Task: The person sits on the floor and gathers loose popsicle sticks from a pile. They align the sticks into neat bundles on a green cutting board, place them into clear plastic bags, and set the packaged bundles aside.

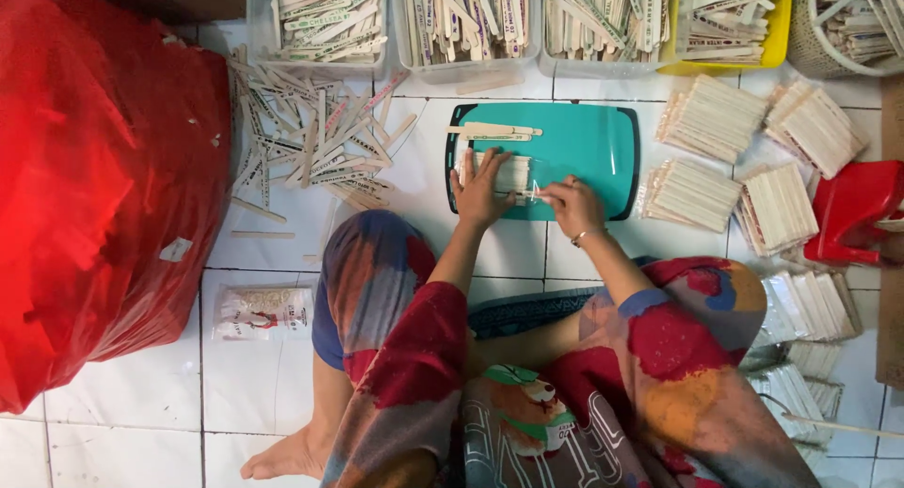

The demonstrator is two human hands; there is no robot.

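left hand (482, 194): flat, fingers spread, palm down | right hand (571, 206): fingers pinched, wrist bent

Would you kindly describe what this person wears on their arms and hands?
Both forearms are bare. The left hand wears no ring or band that shows. The right hand has a thin bracelet at the wrist. A short blue-edged sleeve covers the right upper arm.

Left hand (482, 194) pressing a bundle of wooden sticks (508, 173) on a teal cutting board (589, 144), right hand (573, 206) pinching the bundle's end, loose sticks (311, 135) scattered on white tiled floor (254, 375)
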